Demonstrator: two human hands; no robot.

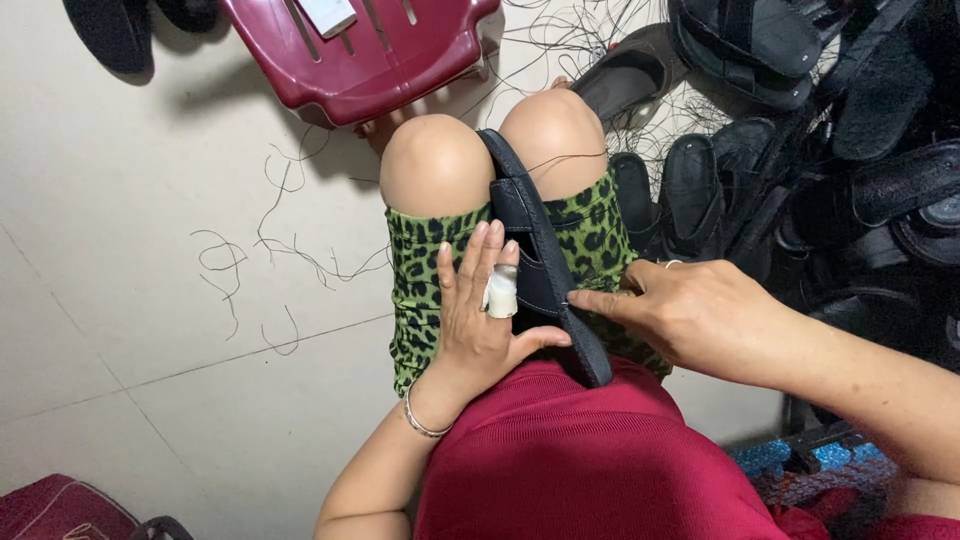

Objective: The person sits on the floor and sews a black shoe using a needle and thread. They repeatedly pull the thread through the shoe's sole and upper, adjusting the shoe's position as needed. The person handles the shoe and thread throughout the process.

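Observation:
A black sandal (541, 262) stands on its edge between my knees, its sole toward the right. My left hand (482, 310) lies flat against its upper side, fingers spread, with a white bandage wrapped round one finger and a bangle on the wrist. My right hand (682, 310) pinches the sole's rim near the heel end, forefinger and thumb closed on it, seemingly on a needle too small to make out. A thin dark thread runs from the sandal across my right knee. I wear green leopard-print shorts and a red top.
A heap of black sandals (800, 150) fills the right side of the floor. A dark red plastic stool (360, 50) stands beyond my knees. Loose black threads (280, 240) lie on the pale tiled floor at left. A red bag (60, 510) sits bottom left.

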